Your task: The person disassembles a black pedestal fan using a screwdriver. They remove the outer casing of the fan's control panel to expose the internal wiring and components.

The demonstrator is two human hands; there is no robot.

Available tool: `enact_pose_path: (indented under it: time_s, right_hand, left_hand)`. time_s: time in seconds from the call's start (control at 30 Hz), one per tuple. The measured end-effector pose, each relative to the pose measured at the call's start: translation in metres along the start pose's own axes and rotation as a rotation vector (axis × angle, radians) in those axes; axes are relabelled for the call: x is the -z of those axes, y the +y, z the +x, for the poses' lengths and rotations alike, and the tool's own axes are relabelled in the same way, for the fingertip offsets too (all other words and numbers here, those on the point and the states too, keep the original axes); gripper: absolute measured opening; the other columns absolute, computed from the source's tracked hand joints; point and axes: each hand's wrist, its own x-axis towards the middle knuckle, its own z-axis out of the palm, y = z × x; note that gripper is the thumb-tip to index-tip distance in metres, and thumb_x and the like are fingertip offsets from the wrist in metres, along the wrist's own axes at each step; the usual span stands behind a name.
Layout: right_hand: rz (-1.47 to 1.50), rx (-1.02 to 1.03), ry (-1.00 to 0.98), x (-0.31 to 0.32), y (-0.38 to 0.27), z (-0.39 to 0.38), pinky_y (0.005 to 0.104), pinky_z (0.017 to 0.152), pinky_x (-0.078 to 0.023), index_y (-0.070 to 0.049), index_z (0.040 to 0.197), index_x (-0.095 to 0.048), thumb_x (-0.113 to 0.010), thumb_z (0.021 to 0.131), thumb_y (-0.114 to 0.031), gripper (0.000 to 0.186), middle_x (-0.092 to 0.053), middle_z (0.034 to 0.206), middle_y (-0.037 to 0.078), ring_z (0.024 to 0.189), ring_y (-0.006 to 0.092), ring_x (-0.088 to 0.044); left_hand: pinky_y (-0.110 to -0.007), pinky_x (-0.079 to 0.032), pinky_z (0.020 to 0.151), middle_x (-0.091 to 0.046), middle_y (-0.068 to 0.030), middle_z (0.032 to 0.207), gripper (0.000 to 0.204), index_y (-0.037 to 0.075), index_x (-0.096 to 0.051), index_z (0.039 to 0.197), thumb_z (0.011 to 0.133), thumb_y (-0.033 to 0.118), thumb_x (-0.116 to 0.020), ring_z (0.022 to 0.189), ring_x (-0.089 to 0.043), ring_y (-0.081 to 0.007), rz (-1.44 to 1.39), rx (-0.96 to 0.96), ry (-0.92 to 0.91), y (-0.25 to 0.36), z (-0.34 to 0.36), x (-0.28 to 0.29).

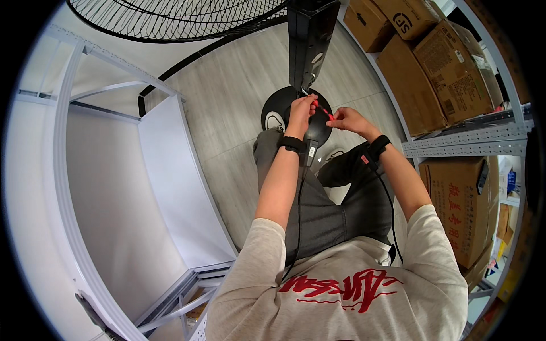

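A screwdriver point(324, 109) with a red and black handle slants between my two hands. My left hand point(301, 115) is closed around its front part, close to the foot of a black metal post point(307, 51). My right hand point(351, 121) pinches the rear end of the handle with thumb and fingers. The screwdriver's tip points up toward the lower end of the post, where small metal hardware point(310, 80) shows. Whether the tip touches a screw, I cannot tell. Beneath my hands lies a round black base point(274, 102), partly covered by my left hand and shoe.
A large black wire fan grille point(182, 20) spans the top left. White metal shelving point(170, 170) stands on the left. On the right, a perforated metal rack point(466, 149) carries cardboard boxes point(409, 85). Black cables point(392, 216) run from my wrist straps along my legs.
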Motion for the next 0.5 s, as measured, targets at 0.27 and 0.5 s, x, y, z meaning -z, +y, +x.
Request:
enact_pose_path:
  time_s: [0.27, 0.5]
  right_hand:
    - [0.573, -0.177, -0.144, -0.002, -0.011, -0.010, 0.0248, 0.067, -0.048, -0.008, 0.092, -0.057, -0.071, 0.088, -0.036, 0.031, -0.061, 0.085, 0.001, 0.075, 0.0095, -0.057]
    - [0.222, -0.004, 0.042, -0.008, 0.009, -0.001, 0.0253, 0.075, -0.050, -0.004, 0.108, -0.061, -0.058, 0.095, -0.042, 0.041, -0.066, 0.094, 0.003, 0.084, 0.0101, -0.061]
  left_hand:
    - [-0.021, -0.042, 0.058, -0.058, 0.0020, 0.077, 0.018, -0.001, -0.066, 0.101, 0.094, 0.014, -0.057, 0.065, -0.050, -0.0062, -0.012, -0.042, -0.016, -0.004, 0.003, 0.008]
    - [-0.021, -0.042, 0.057, -0.058, 0.0017, 0.076, 0.019, 0.000, -0.066, 0.101, 0.095, 0.015, -0.057, 0.063, -0.050, -0.0061, -0.009, -0.037, -0.010, -0.001, 0.001, 0.003]
